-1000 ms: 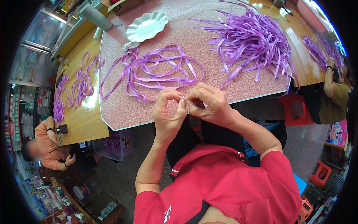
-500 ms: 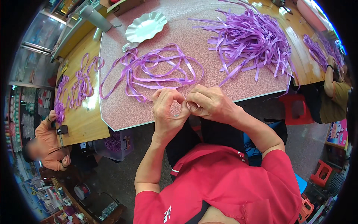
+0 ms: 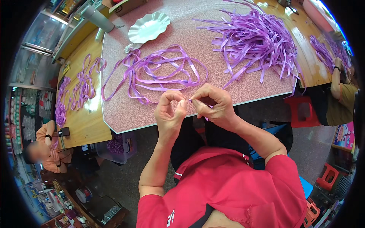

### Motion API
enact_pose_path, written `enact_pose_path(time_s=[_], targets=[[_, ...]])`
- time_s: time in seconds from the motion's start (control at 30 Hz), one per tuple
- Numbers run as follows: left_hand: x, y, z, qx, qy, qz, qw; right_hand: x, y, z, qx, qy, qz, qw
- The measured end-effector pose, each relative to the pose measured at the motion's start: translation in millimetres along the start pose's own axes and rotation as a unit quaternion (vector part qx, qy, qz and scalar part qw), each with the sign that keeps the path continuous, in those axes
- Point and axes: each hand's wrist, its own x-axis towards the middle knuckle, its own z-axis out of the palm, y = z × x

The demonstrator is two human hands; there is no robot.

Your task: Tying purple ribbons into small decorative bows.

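Observation:
My left hand (image 3: 170,112) is closed in a pinch just past the near edge of the table, thumb against forefinger; what it holds, if anything, is too small to tell. Close beside it, the thumb and forefinger of my right hand (image 3: 216,105) pinch a purple ribbon, of which only small bits show at the fingertips and below the palm. Beyond my hands lies a loosely coiled purple ribbon (image 3: 192,67) on the pink speckled table (image 3: 182,28). A large heap of purple ribbons (image 3: 258,41) covers the table's far right.
A pale scalloped dish (image 3: 149,27) and a grey cylinder (image 3: 97,19) stand at the far left. Two people (image 3: 53,157) (image 3: 344,91) sit at the sides, near more purple ribbons (image 3: 84,85). A red stool (image 3: 303,112) and a plastic bin (image 3: 118,148) are below table height.
My hands have drawn slightly apart, and purple bits now show at the right fingertips and under the right palm. The person at left has brought a hand back from the ribbons.

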Motion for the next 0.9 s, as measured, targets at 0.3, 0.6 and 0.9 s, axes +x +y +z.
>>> enact_pose_path(time_s=[0.3,0.6,0.9], targets=[[5.2,9.2,2.6,0.358,-0.010,0.254,0.899,9.1,-2.2,-10.9,-0.274,0.016,-0.326,0.905],[6.8,18.9,6.3,0.418,-0.021,0.283,0.863,11.0,-2.4,-13.2,-0.304,-0.016,-0.360,0.882],[9.4,11.1,5.0,0.368,-0.033,0.264,0.891,9.8,-1.5,-9.0,-0.244,0.002,-0.318,0.916]])
